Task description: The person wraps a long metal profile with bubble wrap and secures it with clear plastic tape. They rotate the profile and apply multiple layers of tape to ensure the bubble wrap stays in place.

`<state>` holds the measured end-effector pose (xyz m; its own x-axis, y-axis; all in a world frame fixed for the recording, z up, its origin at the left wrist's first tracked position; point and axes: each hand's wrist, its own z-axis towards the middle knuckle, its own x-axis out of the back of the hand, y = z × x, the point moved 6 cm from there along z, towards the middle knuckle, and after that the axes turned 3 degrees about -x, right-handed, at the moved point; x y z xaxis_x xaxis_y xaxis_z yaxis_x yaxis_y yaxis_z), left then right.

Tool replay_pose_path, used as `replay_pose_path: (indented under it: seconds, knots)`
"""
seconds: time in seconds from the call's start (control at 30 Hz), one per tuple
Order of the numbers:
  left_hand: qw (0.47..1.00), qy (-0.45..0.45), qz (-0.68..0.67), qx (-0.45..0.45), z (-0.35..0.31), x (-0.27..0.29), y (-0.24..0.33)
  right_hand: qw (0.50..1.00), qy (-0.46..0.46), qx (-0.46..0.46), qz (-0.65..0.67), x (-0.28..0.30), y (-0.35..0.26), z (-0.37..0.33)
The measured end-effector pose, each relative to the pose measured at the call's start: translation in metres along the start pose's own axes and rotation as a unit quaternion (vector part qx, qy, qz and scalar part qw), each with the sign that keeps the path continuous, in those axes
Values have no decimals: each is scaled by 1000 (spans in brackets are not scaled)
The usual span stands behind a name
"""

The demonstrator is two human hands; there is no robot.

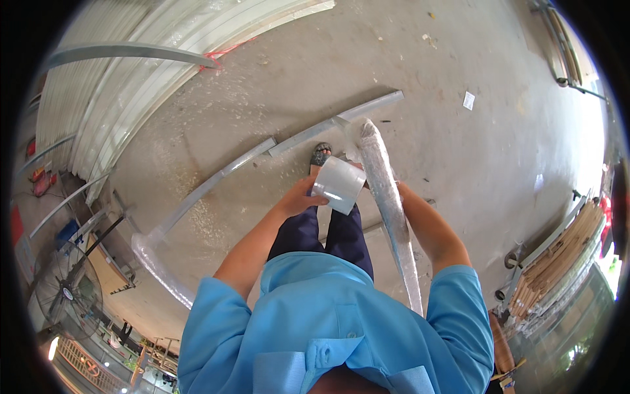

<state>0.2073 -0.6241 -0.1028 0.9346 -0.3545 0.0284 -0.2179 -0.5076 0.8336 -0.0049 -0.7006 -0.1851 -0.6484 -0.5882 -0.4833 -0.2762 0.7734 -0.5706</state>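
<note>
My left hand (303, 197) grips a wide roll of clear stretch film (338, 186) from its left side, with the thumb across the near edge. Just right of the roll stands a long bar wrapped in shiny film (386, 190), rising from near my right side and away from me. My right hand (401, 189) reaches in behind this bar. The bar hides most of its fingers, so whether they close on the bar or the roll does not show. A loose strip of film (352, 141) hangs near the bar's far end.
Grey metal profiles (338, 123) lie across the floor ahead of my sandalled foot (321, 155). Another film-wrapped end (161, 269) lies at left. Long white panels (141, 79) are stacked far left, a fan (67, 292) stands near left, and bundled boards (554, 256) lie right.
</note>
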Motion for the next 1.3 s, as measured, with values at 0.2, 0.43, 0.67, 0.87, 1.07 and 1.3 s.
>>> replay_pose_path:
  seconds: [0.2,0.43,0.67,0.87,1.07,1.3]
  knots:
    - [975,43,-218,4,-44,75,101,903,74,41,-422,1,-121,-62]
    - [949,103,-280,-104,55,112,260,677,306,290,-603,-81,-335,-183]
    - [974,47,-211,-72,153,80,286,365,324,364,-793,-71,-364,-127]
    - [890,377,-203,-156,130,111,146,449,294,114,-836,68,-263,-80]
    - [992,67,-87,67,46,-10,-12,701,122,-24,-702,48,-93,-37]
    - [946,14,-322,33,16,-54,-18,904,28,-47,-425,14,-65,-19]
